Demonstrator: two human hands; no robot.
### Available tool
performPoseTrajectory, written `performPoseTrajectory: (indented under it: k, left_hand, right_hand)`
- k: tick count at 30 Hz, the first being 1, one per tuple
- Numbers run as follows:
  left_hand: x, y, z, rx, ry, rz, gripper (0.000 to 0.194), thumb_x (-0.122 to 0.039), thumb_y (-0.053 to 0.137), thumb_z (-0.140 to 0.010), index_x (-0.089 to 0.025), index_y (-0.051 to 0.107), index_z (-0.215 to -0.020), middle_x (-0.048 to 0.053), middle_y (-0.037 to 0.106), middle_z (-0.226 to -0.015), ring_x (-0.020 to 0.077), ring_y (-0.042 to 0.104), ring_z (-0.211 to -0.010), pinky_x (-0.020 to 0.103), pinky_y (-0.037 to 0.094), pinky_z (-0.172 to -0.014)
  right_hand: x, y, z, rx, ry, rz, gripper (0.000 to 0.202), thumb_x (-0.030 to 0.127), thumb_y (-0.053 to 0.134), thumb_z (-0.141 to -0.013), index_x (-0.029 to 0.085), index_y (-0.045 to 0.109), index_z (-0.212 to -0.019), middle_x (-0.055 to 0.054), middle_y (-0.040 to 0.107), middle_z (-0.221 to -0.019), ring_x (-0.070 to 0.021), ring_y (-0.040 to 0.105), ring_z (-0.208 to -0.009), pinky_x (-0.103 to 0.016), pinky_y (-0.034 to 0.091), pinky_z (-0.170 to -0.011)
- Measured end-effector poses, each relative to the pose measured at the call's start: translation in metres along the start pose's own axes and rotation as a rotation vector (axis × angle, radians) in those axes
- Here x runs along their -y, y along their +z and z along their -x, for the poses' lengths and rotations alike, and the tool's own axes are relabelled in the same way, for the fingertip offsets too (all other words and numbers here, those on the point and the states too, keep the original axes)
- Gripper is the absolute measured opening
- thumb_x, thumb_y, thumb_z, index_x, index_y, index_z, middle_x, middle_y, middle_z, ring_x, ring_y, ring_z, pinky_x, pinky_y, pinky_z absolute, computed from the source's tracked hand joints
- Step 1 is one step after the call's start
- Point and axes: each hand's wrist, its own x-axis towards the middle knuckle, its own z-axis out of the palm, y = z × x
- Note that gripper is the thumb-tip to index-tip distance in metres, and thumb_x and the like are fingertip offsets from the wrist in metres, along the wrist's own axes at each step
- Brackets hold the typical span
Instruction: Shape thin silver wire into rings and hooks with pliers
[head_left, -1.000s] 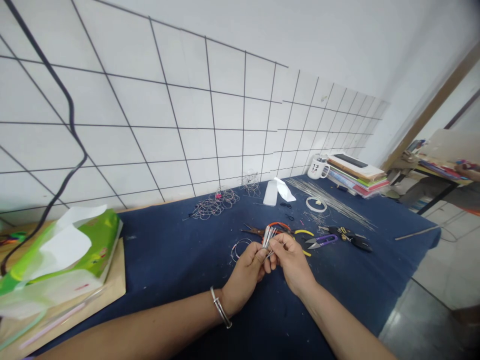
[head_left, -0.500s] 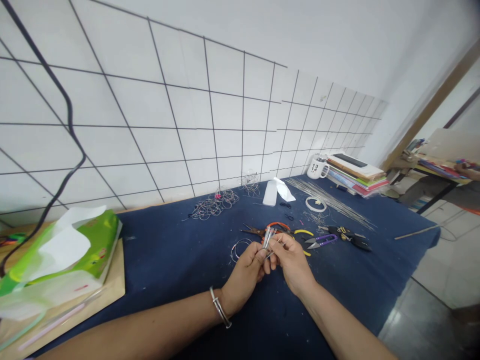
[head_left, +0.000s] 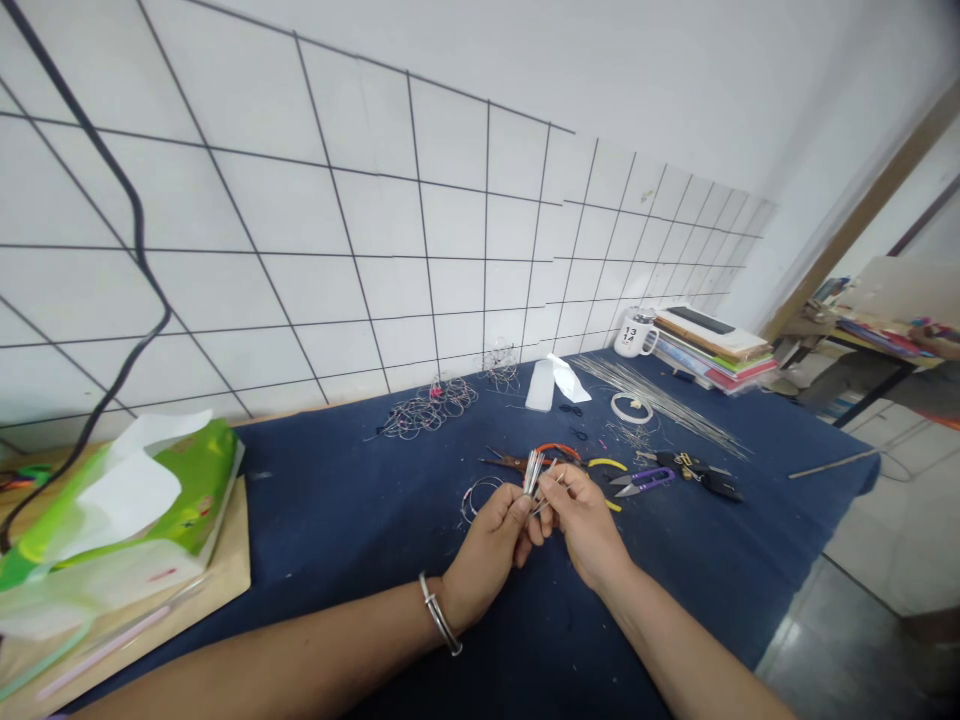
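Thin silvery wires [head_left: 534, 470] stand up in a fanned bunch from my left hand [head_left: 493, 535], whose thumb and fingers close around their lower part. My right hand [head_left: 581, 515] touches the left one from the right, its fingers pinched on thin wire at the side of the bunch. Just beyond the hands lie orange-handled pliers [head_left: 556, 450], partly hidden, and a tool with yellow handles [head_left: 607, 464]. A loose wire loop [head_left: 480, 492] rests left of the fingers.
Purple snips [head_left: 646, 482] and black cutters [head_left: 712, 482] lie to the right. Tangled wire loops [head_left: 427, 408], a white ring [head_left: 631, 407], long straight wires [head_left: 667, 400] and a mug [head_left: 634, 336] are farther back. A green tissue pack [head_left: 187, 490] sits left.
The wire bunch has tilted slightly left and stands more apart from my right fingers. Both hands have otherwise kept nearly the same place.
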Motion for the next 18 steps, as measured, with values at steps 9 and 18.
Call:
performPoseTrajectory:
  k: [9,18]
  left_hand:
    - [-0.014,-0.012,-0.006,0.049,-0.003,-0.173,0.032,-0.042,0.031,-0.087,-0.015,0.045,-0.079,0.002,0.057,-0.068,0.0078,0.048,-0.050,0.020,0.036,-0.049]
    - [-0.036,-0.006,0.032,0.761,0.516,-1.311,0.008,-0.012,0.049,-0.075,-0.018,0.054,-0.074,0.006,0.056,-0.075,0.0188,0.051,-0.074,0.031,0.037,-0.068]
  right_hand:
    - [0.027,-0.029,-0.011,-0.226,-0.155,-0.076,0.021,0.038,0.055,-0.076,0.019,0.048,-0.073,0.005,0.049,-0.056,-0.0062,0.043,-0.046,-0.021,0.036,-0.049]
    - [0.026,-0.047,-0.020,-0.231,-0.144,-0.085,0.021,0.037,0.056,-0.075,0.018,0.048,-0.071,0.005,0.048,-0.055,-0.0059,0.042,-0.044,-0.020,0.036,-0.047]
